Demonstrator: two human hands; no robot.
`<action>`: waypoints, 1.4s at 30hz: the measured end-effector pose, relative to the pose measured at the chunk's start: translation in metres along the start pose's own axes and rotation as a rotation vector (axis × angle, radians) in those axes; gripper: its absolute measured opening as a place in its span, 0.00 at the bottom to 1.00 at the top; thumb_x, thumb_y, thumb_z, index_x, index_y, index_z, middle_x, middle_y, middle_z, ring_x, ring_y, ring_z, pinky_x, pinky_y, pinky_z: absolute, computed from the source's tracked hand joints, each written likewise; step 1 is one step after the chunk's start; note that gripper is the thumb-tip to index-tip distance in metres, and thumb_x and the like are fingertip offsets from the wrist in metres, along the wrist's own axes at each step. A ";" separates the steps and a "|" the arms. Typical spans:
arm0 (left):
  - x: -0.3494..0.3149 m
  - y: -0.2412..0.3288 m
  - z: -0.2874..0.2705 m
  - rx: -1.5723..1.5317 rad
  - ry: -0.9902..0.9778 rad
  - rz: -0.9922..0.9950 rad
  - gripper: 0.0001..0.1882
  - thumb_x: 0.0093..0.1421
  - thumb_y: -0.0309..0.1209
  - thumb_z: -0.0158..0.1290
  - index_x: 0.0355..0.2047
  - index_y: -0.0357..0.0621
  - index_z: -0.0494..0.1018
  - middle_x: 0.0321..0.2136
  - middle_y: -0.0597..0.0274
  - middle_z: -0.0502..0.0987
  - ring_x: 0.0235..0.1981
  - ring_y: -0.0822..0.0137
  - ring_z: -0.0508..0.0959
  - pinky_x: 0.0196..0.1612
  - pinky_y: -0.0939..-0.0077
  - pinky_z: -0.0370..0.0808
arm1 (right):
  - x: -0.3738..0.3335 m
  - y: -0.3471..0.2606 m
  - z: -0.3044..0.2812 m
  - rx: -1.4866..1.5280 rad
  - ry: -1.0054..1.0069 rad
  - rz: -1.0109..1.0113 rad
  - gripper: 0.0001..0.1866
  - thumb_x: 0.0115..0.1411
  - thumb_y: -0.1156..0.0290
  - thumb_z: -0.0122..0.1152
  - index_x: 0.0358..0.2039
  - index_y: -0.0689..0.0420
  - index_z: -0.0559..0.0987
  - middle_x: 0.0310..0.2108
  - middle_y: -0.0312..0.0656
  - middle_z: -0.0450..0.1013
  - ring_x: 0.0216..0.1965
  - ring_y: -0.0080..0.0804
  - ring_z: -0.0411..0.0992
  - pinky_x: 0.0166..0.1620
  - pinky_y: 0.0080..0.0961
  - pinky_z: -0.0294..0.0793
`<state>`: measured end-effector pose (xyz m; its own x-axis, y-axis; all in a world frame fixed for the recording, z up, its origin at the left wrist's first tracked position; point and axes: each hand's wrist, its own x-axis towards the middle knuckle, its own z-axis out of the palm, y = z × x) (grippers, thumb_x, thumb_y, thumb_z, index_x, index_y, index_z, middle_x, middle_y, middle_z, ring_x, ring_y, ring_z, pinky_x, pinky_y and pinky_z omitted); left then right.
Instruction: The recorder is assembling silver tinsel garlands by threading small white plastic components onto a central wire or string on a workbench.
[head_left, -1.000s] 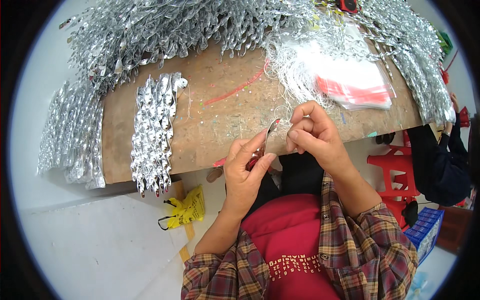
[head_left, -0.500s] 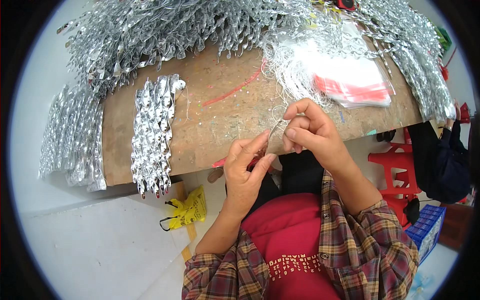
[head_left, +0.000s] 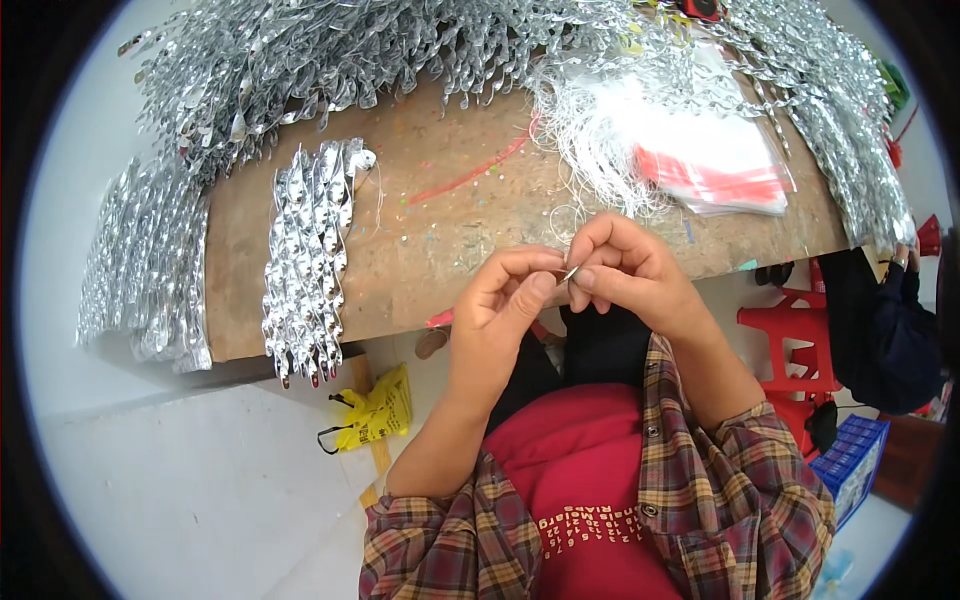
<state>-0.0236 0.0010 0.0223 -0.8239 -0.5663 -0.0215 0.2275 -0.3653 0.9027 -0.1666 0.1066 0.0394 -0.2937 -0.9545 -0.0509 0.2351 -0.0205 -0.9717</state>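
Close together at the front edge of the table, my two hands meet fingertip to fingertip. My left hand [head_left: 508, 300] is closed, thumb against the fingers, on a thin white string [head_left: 568, 275]. Pinched on the same string is my right hand [head_left: 635, 275], its fingers curled. Most of the string between the fingertips is hidden. Just beyond them a loose pile of white strings [head_left: 600, 150] lies on the table. A bundle of twisted silver strips [head_left: 308, 250] rests to the left, its ends hanging over the front edge.
Silver twisted strips [head_left: 350, 60] are heaped along the back and both sides of the wooden table [head_left: 430, 240]. Clear bags with red bands [head_left: 720, 180] lie at right. Below are a yellow bag [head_left: 380, 415], red stools [head_left: 790, 335] and a blue crate [head_left: 850, 460]. Another person [head_left: 905, 330] is at far right.
My left hand has moved up and right to meet my right hand. The string stretch that showed between them is now mostly covered by the fingertips. The view has shifted slightly.
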 end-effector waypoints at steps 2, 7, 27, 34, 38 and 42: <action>0.002 0.000 -0.001 -0.048 -0.006 -0.022 0.07 0.60 0.26 0.50 0.37 0.36 0.71 0.41 0.59 0.72 0.41 0.72 0.71 0.46 0.79 0.68 | -0.001 0.000 0.000 0.000 -0.021 -0.002 0.06 0.57 0.74 0.52 0.36 0.58 0.69 0.23 0.35 0.72 0.24 0.14 0.68 0.25 0.10 0.63; 0.004 0.002 0.001 0.051 -0.007 -0.007 0.05 0.59 0.26 0.50 0.33 0.36 0.71 0.40 0.60 0.71 0.39 0.73 0.71 0.44 0.80 0.68 | -0.001 0.000 0.000 -0.008 -0.021 -0.002 0.06 0.58 0.73 0.53 0.36 0.58 0.69 0.23 0.35 0.72 0.22 0.14 0.66 0.24 0.09 0.62; 0.015 -0.062 -0.014 0.531 0.130 0.192 0.04 0.58 0.23 0.49 0.34 0.39 0.70 0.30 0.59 0.73 0.32 0.70 0.74 0.34 0.75 0.70 | 0.017 0.019 -0.004 0.219 0.017 0.143 0.05 0.60 0.70 0.53 0.31 0.57 0.70 0.19 0.25 0.60 0.17 0.11 0.53 0.20 0.09 0.50; 0.011 -0.077 -0.015 1.148 -0.009 0.791 0.10 0.49 0.23 0.53 0.34 0.43 0.72 0.32 0.58 0.74 0.32 0.57 0.74 0.36 0.68 0.72 | 0.007 0.033 -0.025 0.393 0.201 0.070 0.05 0.62 0.68 0.50 0.33 0.56 0.70 0.15 0.26 0.57 0.16 0.11 0.52 0.21 0.09 0.49; -0.021 -0.097 -0.027 1.381 -0.469 0.554 0.10 0.50 0.31 0.53 0.34 0.46 0.75 0.41 0.52 0.73 0.44 0.55 0.73 0.48 0.63 0.68 | -0.011 0.025 -0.041 0.339 0.282 0.020 0.06 0.62 0.67 0.49 0.33 0.55 0.70 0.13 0.25 0.56 0.15 0.12 0.51 0.23 0.11 0.50; 0.008 -0.176 -0.138 1.509 -0.246 0.068 0.23 0.59 0.43 0.45 0.53 0.49 0.65 0.55 0.54 0.64 0.57 0.51 0.61 0.58 0.60 0.57 | -0.025 0.043 -0.049 0.330 0.257 0.038 0.06 0.62 0.66 0.49 0.32 0.54 0.70 0.12 0.25 0.56 0.14 0.12 0.50 0.25 0.12 0.52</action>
<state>0.0016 -0.0410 -0.1957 -0.9317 -0.3620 -0.0312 -0.3310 0.8104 0.4834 -0.1947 0.1437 -0.0128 -0.4908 -0.8521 -0.1819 0.5220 -0.1204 -0.8444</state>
